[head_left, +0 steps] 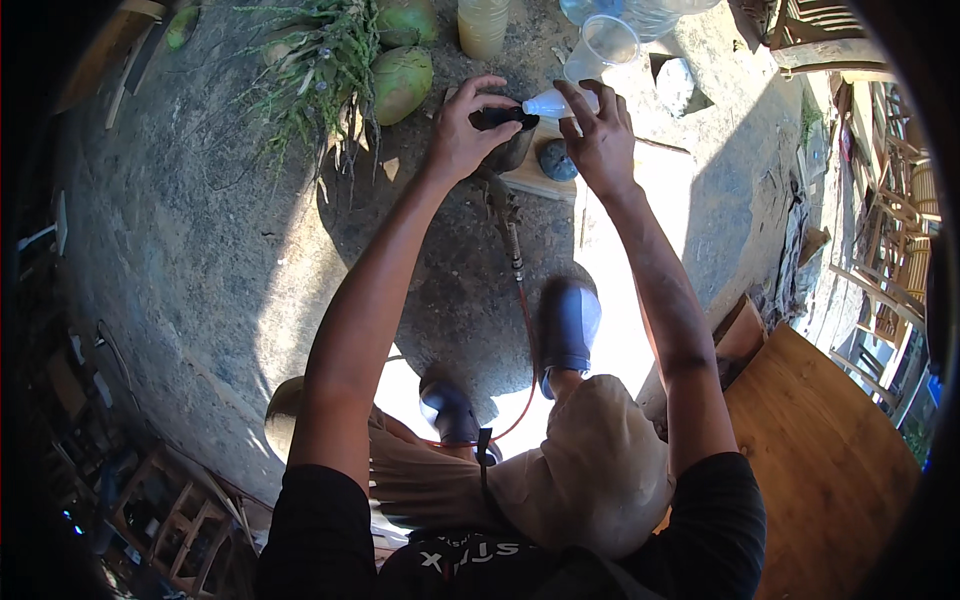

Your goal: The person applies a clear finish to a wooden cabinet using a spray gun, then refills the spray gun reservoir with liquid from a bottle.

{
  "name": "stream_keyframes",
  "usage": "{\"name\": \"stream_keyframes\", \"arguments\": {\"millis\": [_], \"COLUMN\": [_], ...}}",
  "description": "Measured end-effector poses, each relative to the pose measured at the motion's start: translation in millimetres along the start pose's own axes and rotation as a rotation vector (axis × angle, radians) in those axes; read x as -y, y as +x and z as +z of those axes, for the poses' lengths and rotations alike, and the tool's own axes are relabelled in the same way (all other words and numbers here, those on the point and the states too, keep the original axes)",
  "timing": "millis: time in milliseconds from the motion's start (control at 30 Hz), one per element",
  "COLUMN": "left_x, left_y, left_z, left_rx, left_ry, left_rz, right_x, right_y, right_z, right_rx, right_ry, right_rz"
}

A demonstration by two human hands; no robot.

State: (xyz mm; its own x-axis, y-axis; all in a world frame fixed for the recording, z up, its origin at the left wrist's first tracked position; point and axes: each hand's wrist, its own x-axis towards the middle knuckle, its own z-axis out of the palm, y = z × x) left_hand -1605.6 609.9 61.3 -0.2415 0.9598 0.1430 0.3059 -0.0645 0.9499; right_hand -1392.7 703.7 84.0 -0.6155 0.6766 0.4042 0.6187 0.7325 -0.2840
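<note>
- Left hand [462, 130] clamps the rim of a dark pot [508, 150].
- Right hand [600, 140] grips a small white squeeze bottle [552, 103], tipped toward the left fingers.
- Just beyond the right hand: a clear plastic cup [605, 45].
- Beyond the left hand: green coconuts [402, 82].

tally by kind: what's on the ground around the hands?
Green coconuts: 2, second one behind it.
Clear plastic cups: 1.
Jars of yellowish liquid: 1.
Small clear bottles: 1, tilted in the right hand.
Dark containers: 1, under the left hand.
Round grey stones: 1.
Total: 7.
</note>
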Motion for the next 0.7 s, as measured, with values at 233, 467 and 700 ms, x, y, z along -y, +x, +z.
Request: {"name": "stream_keyframes", "arguments": {"millis": [233,467,700], "left_x": [4.3,6.7,9.2], "left_y": [-1.0,-2.9,-3.0], "left_z": [4.0,1.7,-0.2], "left_rx": [-0.056,-0.075,-0.083], "left_ry": [0.021,0.072,0.077], "left_rz": [0.042,0.077,0.106], "right_x": [3.0,3.9,5.9], "right_y": [3.4,3.9,5.4], "right_z": [1.9,4.4,6.6], "right_rx": [-0.007,0.004,-0.019], "right_ry": [-0.054,-0.054,-0.073], "right_rz": [-0.031,-0.027,-0.044]}}
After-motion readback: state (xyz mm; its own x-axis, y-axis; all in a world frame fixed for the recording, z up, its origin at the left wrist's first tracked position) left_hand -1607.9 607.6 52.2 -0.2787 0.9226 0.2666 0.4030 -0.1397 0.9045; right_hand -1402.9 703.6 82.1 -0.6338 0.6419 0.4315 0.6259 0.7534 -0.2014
